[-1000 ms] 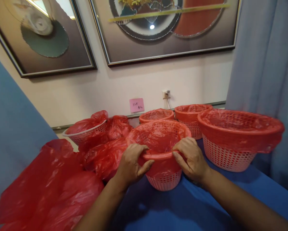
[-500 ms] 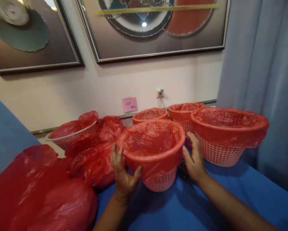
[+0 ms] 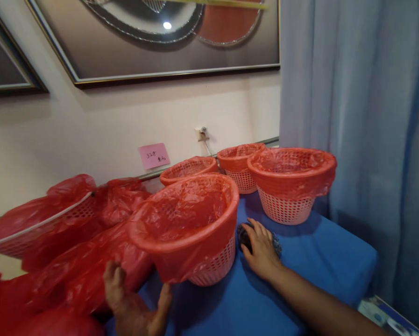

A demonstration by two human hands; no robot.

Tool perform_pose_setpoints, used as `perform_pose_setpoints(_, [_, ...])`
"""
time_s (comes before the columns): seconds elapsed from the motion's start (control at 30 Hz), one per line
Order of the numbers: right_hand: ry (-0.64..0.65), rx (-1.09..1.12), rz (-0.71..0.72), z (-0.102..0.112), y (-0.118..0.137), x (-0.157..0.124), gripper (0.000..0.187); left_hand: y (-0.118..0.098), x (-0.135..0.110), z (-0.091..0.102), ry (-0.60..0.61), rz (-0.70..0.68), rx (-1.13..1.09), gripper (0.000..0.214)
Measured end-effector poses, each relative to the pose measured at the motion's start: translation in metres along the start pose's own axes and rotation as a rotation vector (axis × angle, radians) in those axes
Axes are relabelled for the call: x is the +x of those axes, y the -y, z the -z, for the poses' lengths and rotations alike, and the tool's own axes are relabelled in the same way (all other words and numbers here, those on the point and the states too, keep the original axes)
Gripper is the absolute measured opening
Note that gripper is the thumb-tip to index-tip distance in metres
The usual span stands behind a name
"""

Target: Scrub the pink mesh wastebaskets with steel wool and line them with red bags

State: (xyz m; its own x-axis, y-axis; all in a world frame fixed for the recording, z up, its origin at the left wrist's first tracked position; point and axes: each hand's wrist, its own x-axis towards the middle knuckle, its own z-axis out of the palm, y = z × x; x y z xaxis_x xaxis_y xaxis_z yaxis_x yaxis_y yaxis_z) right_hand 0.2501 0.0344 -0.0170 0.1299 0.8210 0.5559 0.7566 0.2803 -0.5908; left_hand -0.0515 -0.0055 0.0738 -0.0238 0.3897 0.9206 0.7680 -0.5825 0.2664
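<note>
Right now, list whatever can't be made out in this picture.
All in the head view:
Dark bundle: mostly covered by the right hand; identity and grip unclear.
Left hand: wrist cut off by the bottom edge.
White-rimmed basket: left end cut off by the left edge.
Pink note: writing too small.

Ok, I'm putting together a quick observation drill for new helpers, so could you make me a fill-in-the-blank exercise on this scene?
1. The right hand rests on a dark bundle, and the cloth beneath is coloured ____.
2. The left hand is open near the closest basket, whose plastic lining is coloured ____.
3. Counting that one, the baskets with lining folded over their rims number ____.
4. The handwritten note on the wall is coloured ____.

Missing words: blue; red; four; pink.
</note>
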Motion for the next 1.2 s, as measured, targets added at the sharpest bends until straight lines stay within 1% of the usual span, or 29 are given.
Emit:
perform_pose_setpoints(0.07, [0.116,-0.142,-0.014,0.01,-0.006,0.002,0.06,-0.015,0.02,0.003,-0.043,-0.032,-0.012,0.094])
perform_pose_setpoints(0.1, [0.185,-0.181,-0.022,0.014,-0.008,0.002,0.06,-0.023,0.031,0.005,-0.037,-0.051,0.019,0.091])
perform_pose_setpoints(0.17, [0.303,-0.197,-0.015,0.021,-0.012,0.0,0.06,-0.036,0.053,0.007,0.042,-0.079,0.086,0.083])
perform_pose_setpoints(0.2, [0.323,-0.181,0.007,0.026,-0.014,-0.003,0.06,-0.04,0.062,0.008,0.096,-0.092,0.097,0.08])
perform_pose_setpoints(0.23, [0.301,-0.16,0.044,0.032,-0.016,-0.005,0.061,-0.043,0.07,0.008,0.131,-0.11,0.093,0.077])
perform_pose_setpoints(0.27, [0.231,-0.138,0.093,0.042,-0.018,-0.005,0.061,-0.043,0.076,0.008,0.161,-0.125,0.076,0.075])
perform_pose_setpoints(0.3, [0.117,-0.124,0.148,0.055,-0.02,-0.003,0.06,-0.042,0.081,0.008,0.185,-0.14,0.052,0.073])
perform_pose_setpoints(0.33, [-0.025,-0.12,0.205,0.073,-0.023,0.003,0.057,-0.039,0.085,0.007,0.196,-0.158,0.027,0.072])
perform_pose_setpoints(0.4, [-0.319,-0.151,0.311,0.118,-0.03,0.023,0.053,-0.03,0.091,0.003,0.239,-0.19,0.012,0.067])
perform_pose_setpoints(0.43, [-0.432,-0.191,0.326,0.143,-0.036,0.038,0.053,-0.025,0.093,0.0,0.266,-0.217,0.023,0.064])
perform_pose_setpoints(0.47, [-0.497,-0.234,0.318,0.168,-0.042,0.055,0.052,-0.022,0.096,-0.003,0.298,-0.249,0.043,0.06])
perform_pose_setpoints(0.5, [-0.517,-0.276,0.287,0.19,-0.048,0.071,0.052,-0.019,0.099,-0.006,0.326,-0.281,0.066,0.052])
perform_pose_setpoints(0.53, [-0.475,-0.317,0.243,0.209,-0.055,0.088,0.052,-0.017,0.104,-0.008,0.359,-0.312,0.083,0.043])
perform_pose_setpoints(0.57, [-0.395,-0.355,0.201,0.224,-0.061,0.102,0.052,-0.017,0.108,-0.009,0.401,-0.342,0.089,0.032])
perform_pose_setpoints(0.6, [-0.308,-0.381,0.167,0.235,-0.067,0.113,0.05,-0.019,0.114,-0.011,0.435,-0.372,0.084,0.021])
perform_pose_setpoints(0.63, [-0.225,-0.406,0.123,0.242,-0.073,0.122,0.045,-0.021,0.119,-0.011,0.468,-0.399,0.072,0.011])
perform_pose_setpoints(0.67, [-0.159,-0.432,0.083,0.245,-0.077,0.127,0.038,-0.024,0.124,-0.011,0.491,-0.425,0.058,0.005])
perform_pose_setpoints(0.7, [-0.114,-0.459,0.051,0.247,-0.08,0.129,0.029,-0.026,0.128,-0.011,0.501,-0.454,0.049,0.007])
perform_pose_setpoints(0.77, [-0.086,-0.51,0.027,0.248,-0.084,0.126,0.015,-0.031,0.134,-0.011,0.49,-0.505,0.047,0.009])
perform_pose_setpoints(0.8, [-0.092,-0.529,0.037,0.25,-0.085,0.123,0.013,-0.033,0.135,-0.011,0.477,-0.526,0.049,0.008])
perform_pose_setpoints(0.93, [-0.121,-0.539,0.107,0.267,-0.086,0.107,0.023,-0.036,0.133,-0.01,0.48,-0.553,0.052,0.008])
perform_pose_setpoints(1.0, [-0.13,-0.538,0.121,0.278,-0.088,0.101,0.02,-0.037,0.13,-0.008,0.475,-0.538,0.058,0.008])
perform_pose_setpoints(1.07, [-0.134,-0.537,0.11,0.287,-0.091,0.096,0.013,-0.038,0.127,-0.006,0.474,-0.516,0.061,0.008])
perform_pose_setpoints(1.1, [-0.129,-0.533,0.102,0.29,-0.092,0.092,0.013,-0.039,0.125,-0.005,0.474,-0.511,0.059,0.009])
perform_pose_setpoints(1.2, [-0.154,-0.533,0.116,0.294,-0.085,0.077,0.024,-0.042,0.123,-0.002,0.456,-0.519,0.049,0.01])
